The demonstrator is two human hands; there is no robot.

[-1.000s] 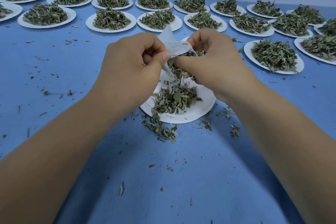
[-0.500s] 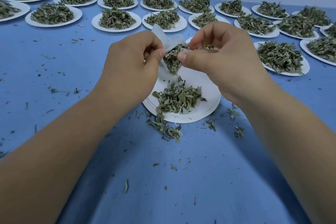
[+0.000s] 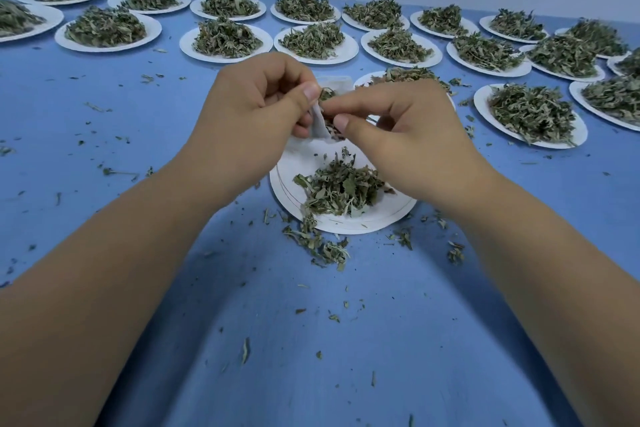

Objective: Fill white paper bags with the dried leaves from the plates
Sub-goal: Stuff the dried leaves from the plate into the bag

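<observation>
Counting: twenty plates [image 3: 346, 224], one white paper bag [image 3: 318, 123].
Left grip [image 3: 252, 111]: pinches the bag.
Right grip [image 3: 408, 135]: pinches dried leaves [image 3: 330, 113] at its mouth.

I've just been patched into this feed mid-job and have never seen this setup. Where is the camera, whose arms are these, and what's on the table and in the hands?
There is no machine here. These are a person's two bare arms, seen from a single wide-angle camera worn on the head, looking forward and down.

The left hand pinches a small white paper bag and holds it above a white plate that carries a small heap of dried leaves. The right hand pinches a few such leaves at the bag's mouth, apparently feeding them in.

Spilled leaves lie on the blue table beside that plate. Farther back stand rows of other plates, each with a fuller heap.
</observation>
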